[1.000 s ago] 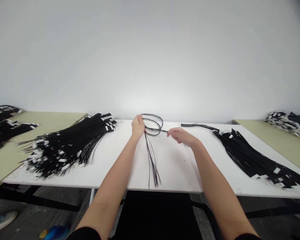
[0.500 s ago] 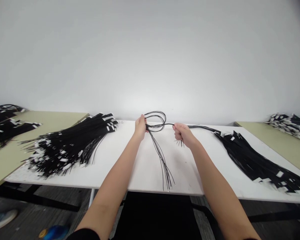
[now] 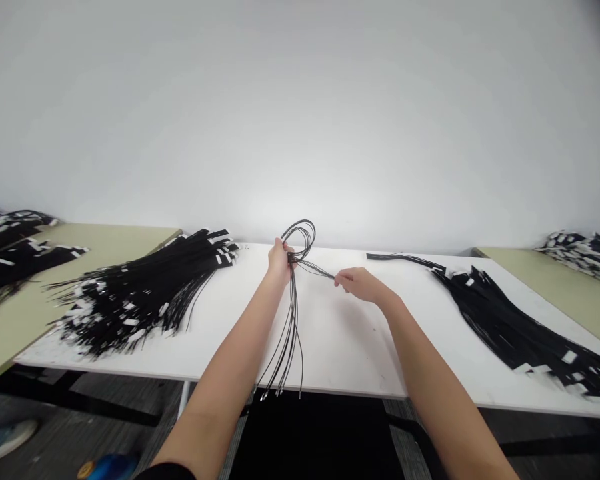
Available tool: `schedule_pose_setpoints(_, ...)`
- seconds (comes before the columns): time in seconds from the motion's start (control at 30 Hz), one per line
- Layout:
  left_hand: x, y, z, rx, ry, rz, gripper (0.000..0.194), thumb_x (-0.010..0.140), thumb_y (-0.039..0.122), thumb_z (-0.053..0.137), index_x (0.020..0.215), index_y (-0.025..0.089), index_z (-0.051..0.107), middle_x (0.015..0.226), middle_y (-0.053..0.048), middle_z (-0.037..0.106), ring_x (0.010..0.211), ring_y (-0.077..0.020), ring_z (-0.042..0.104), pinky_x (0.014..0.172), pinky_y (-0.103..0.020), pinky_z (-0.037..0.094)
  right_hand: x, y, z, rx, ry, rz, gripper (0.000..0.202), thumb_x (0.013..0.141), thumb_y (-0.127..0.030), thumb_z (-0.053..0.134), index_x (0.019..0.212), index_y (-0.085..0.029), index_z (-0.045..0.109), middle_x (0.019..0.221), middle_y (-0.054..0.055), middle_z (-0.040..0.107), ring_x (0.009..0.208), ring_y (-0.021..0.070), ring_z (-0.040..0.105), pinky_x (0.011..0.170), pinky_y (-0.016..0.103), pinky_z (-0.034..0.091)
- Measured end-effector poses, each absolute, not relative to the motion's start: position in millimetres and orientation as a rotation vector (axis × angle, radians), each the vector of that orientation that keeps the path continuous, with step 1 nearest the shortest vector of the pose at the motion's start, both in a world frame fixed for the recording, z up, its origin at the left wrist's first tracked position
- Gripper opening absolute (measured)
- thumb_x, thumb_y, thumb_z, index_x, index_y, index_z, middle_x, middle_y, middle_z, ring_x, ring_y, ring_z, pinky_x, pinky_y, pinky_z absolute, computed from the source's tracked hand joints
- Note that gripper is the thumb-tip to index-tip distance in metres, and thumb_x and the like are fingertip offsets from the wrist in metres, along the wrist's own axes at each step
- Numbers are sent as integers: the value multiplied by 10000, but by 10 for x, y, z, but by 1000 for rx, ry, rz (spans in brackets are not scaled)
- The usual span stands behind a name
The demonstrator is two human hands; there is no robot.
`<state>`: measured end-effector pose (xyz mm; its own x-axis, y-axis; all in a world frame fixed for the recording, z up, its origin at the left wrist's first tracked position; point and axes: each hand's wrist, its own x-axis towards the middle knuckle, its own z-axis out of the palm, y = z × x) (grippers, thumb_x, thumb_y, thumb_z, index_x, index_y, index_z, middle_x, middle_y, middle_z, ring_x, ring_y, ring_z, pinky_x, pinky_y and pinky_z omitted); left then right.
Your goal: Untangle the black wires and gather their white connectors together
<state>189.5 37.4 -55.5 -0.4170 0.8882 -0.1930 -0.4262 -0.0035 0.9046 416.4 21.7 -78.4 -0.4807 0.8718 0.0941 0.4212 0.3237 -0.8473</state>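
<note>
Thin black cables (image 3: pixel 293 300) are gathered in my left hand (image 3: pixel 279 261), whose fingers are closed round the bundle. A loop of the cables (image 3: pixel 310 233) curves up above and right of that hand, while their loose ends hang down past the table's front edge. My right hand (image 3: pixel 357 283) pinches a few strands of the same bundle and holds them out to the right. Behind it, a thin black cable strip (image 3: pixel 397 257) lies on the white table (image 3: pixel 340 347).
A large pile of black cables with white tags (image 3: pixel 150 287) covers the table's left part. Another tagged pile (image 3: pixel 515 320) lies at right. Green-topped tables (image 3: pixel 115 233) at both sides bear more cables. A wall (image 3: pixel 300 120) stands behind; a blue bottle (image 3: pixel 111 467) is on the floor.
My right hand has moved slightly left and down, now pulling a few strands. The loop has narrowed, and the hanging ends have swung left.
</note>
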Motion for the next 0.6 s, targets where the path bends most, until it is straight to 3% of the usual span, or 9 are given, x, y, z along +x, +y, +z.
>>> schedule_pose_setpoints(0.07, 1909, 389, -589, 574, 1270, 1626, 413, 950, 515, 365, 827, 142, 495, 582, 52, 433, 406, -42, 325, 400, -183, 281, 4077, 205, -819, -1105, -1987, 957, 143, 833, -302, 621, 852, -161, 640, 828, 29, 626, 675, 117, 531, 651, 278, 452)
schedule_pose_setpoints(0.13, 1929, 396, -620, 615, 1304, 1625, 396, 954, 499, 359, 826, 147, 486, 575, 52, 444, 397, -45, 337, 389, -182, 268, 3980, 177, -820, -1057, -1883, 849, 198, 801, -273, 634, 979, -189, 639, 1013, 63, 620, 806, 155, 554, 766, 330, 458)
schedule_pose_setpoints(0.2, 1953, 392, -645, 680, 1330, 1623, 370, 952, 481, 366, 802, 159, 468, 545, 53, 444, 382, -52, 342, 373, -181, 243, 3901, 136, -794, -1020, -1762, 785, 243, 808, -288, 607, 1039, -213, 621, 1048, 70, 600, 832, 171, 557, 795, 341, 457)
schedule_pose_setpoints(0.3, 1997, 369, -671, 814, 1354, 1610, 343, 938, 465, 388, 760, 179, 451, 494, 45, 452, 362, -72, 347, 347, -187, 211, 3839, 78, -741, -992, -1593, 800, 248, 848, -363, 539, 1042, -219, 597, 946, 61, 605, 740, 162, 573, 708, 320, 480)
schedule_pose_setpoints(0.43, 2048, 339, -700, 1014, 1352, 1591, 346, 907, 483, 439, 735, 185, 471, 464, 34, 471, 363, -89, 360, 333, -192, 225, 3833, 86, -701, -958, -1456, 945, 294, 850, -397, 503, 1059, -209, 588, 975, 56, 638, 648, 124, 571, 664, 300, 501)
schedule_pose_setpoints(0.6, 2078, 329, -726, 1169, 1319, 1541, 360, 897, 514, 429, 766, 185, 492, 452, 29, 485, 360, -100, 363, 326, -197, 219, 3878, 181, -721, -1009, -1417, 1208, 301, 787, -408, 584, 978, -181, 637, 965, 61, 676, 494, 68, 506, 536, 263, 475)
